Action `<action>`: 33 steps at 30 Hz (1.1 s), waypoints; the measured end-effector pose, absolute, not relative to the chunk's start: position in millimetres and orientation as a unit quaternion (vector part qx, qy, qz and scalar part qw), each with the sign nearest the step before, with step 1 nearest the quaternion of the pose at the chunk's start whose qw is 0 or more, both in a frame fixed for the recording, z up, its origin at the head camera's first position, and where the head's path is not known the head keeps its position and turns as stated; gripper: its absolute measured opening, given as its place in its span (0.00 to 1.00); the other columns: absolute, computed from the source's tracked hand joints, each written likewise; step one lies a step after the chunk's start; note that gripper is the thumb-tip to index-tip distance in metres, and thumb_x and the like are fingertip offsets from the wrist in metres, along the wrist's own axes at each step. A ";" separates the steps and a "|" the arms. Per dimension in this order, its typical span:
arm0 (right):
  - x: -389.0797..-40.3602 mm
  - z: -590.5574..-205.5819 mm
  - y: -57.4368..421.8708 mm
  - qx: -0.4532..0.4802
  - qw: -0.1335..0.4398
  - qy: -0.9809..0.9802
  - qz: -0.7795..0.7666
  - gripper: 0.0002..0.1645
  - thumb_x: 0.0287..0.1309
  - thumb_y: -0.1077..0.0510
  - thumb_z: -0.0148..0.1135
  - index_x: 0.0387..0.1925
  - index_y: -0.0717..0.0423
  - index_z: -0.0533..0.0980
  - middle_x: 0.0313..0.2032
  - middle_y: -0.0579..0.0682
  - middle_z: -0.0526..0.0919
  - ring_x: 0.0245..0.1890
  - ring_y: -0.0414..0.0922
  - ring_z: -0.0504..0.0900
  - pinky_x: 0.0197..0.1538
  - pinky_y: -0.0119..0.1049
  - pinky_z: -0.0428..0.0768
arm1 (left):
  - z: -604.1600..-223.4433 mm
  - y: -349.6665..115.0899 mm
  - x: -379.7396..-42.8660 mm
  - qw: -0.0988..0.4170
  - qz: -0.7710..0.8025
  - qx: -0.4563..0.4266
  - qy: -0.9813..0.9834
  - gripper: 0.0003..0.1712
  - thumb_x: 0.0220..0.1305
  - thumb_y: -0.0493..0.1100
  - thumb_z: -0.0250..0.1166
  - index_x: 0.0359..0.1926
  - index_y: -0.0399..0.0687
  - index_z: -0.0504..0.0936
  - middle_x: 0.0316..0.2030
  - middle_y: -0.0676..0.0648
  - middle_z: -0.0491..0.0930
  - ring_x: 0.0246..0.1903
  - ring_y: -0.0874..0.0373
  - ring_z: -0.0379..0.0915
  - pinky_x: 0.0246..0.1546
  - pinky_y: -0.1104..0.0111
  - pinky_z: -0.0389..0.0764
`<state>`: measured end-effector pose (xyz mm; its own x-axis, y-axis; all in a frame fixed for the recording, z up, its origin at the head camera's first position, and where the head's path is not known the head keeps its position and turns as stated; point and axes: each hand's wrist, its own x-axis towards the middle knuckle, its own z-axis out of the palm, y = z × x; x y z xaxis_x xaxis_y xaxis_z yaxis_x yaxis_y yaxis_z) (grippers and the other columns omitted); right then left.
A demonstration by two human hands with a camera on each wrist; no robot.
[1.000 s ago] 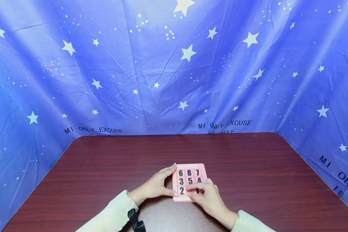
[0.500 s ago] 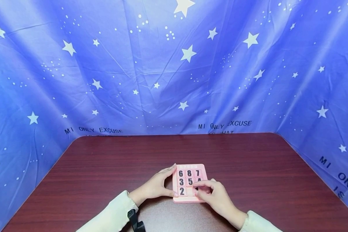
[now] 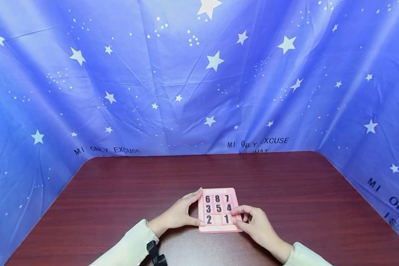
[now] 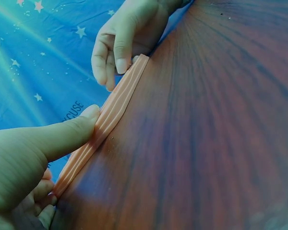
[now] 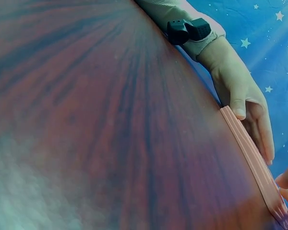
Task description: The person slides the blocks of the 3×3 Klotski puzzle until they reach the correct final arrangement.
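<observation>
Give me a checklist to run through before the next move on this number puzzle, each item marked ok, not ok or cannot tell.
1. Puzzle board resting on the table: ok.
2. Left hand steadying the board: ok, it grips the left side.
3. Gap uncovered: ok, in the bottom row between the 2 tile and the 1 tile.
4. Right hand touching a tile: cannot tell; it is at the board's right side, by the 4 tile and the 1 tile.
5. Numbers in counting order: not ok, the top row reads 6, 8, 7.
</observation>
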<state>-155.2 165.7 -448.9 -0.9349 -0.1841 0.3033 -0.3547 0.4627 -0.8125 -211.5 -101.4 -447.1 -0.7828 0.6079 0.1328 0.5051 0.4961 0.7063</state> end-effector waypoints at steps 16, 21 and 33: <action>-151.6 -448.3 157.5 0.138 0.112 -0.864 0.472 0.11 0.39 0.67 0.71 0.29 0.53 0.85 0.15 0.37 0.67 0.17 0.30 0.63 0.19 0.24 0.65 | -447.0 -101.2 -210.7 0.065 0.385 0.324 0.861 0.58 0.43 0.52 0.76 0.69 0.34 0.56 0.71 0.41 0.54 0.69 0.47 0.51 0.66 0.50 0.55; -151.5 -448.7 152.8 0.125 0.116 -0.868 0.467 0.11 0.38 0.65 0.73 0.29 0.51 0.86 0.16 0.37 0.67 0.21 0.32 0.63 0.23 0.24 0.65 | -446.4 -101.2 -211.3 0.071 0.386 0.321 0.862 0.58 0.44 0.53 0.76 0.70 0.35 0.56 0.71 0.42 0.53 0.69 0.47 0.50 0.66 0.50 0.55; -151.9 -448.5 147.3 0.128 0.116 -0.874 0.454 0.09 0.40 0.60 0.74 0.29 0.46 0.86 0.31 0.39 0.87 0.33 0.34 0.79 0.58 0.48 0.69 | -446.2 -101.3 -211.3 0.068 0.384 0.324 0.862 0.58 0.44 0.53 0.76 0.69 0.34 0.56 0.71 0.42 0.54 0.69 0.47 0.50 0.66 0.50 0.55</action>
